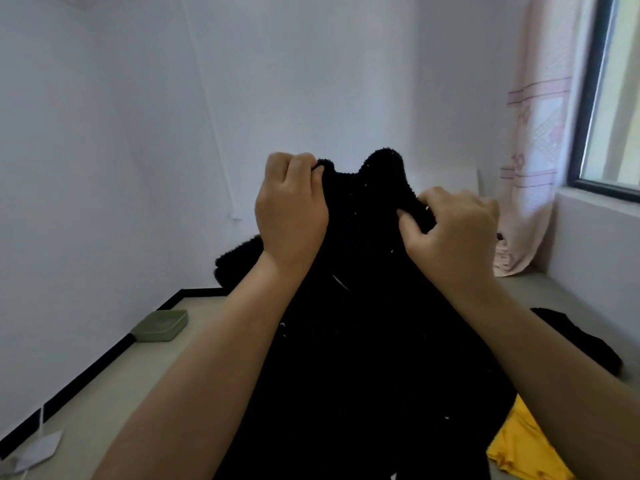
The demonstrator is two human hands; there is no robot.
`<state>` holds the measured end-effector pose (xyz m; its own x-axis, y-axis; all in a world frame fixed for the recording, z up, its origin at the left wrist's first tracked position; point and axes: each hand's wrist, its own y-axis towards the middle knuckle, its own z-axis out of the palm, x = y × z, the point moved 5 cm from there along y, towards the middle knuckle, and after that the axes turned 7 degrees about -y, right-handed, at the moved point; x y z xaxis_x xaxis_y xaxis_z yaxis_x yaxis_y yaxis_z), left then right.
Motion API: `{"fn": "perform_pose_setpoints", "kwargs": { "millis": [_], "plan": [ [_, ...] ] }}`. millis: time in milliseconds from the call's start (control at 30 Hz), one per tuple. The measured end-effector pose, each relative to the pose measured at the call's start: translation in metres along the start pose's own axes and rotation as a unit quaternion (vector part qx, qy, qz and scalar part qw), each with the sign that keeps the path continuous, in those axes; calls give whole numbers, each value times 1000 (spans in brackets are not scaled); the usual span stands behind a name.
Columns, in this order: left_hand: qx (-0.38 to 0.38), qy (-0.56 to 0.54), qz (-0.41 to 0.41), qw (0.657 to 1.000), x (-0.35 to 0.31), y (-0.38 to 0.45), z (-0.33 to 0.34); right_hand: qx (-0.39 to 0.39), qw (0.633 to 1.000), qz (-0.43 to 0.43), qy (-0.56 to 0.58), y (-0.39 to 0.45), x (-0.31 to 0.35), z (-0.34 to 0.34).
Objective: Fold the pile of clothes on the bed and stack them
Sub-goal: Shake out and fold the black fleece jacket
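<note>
While both hands, left hand (292,216); right hand (450,233), grip black fleece garment (367,306) top edge

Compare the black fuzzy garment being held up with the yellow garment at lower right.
The black fuzzy garment is lifted, gripped at its top edge by the left hand and right hand; the yellow garment lies untouched on the bed. The black one looks thick and nubby, the yellow one thin and smooth. Neither is folded.
</note>
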<state>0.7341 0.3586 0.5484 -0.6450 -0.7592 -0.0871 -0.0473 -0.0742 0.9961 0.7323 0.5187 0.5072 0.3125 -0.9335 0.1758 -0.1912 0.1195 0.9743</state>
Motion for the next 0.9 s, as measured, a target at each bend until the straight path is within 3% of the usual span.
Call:
{"fn": "perform_pose_setpoints", "kwargs": {
  "millis": [100,200,233,300,433,533,633,767,833,900],
  "plan": [
    [150,0,-90,985,61,-37,73,98,994,23,-34,-19,-23,83],
    [407,96,-154,895,132,-118,155,240,965,40,-103,-66,-52,170],
    [479,111,-140,859,151,-154,175,321,936,27,-140,-93,-60,200],
    [584,85,-156,792,179,-230,195,494,846,12,-203,-162,-79,248],
    [705,70,-190,680,226,-389,168,650,726,24,-222,-310,-105,273],
    [764,93,-231,595,258,-496,118,728,632,62,-257,-406,-128,258],
    [783,103,-276,548,275,-573,77,780,567,114,-239,-474,-152,238],
    [730,114,-433,516,282,-639,50,728,590,230,-261,-524,-170,239],
    [693,113,-524,482,279,-668,41,698,599,297,-257,-543,-178,248],
    [667,131,-580,448,274,-692,31,694,560,370,-260,-564,-191,253]
  ]
}}
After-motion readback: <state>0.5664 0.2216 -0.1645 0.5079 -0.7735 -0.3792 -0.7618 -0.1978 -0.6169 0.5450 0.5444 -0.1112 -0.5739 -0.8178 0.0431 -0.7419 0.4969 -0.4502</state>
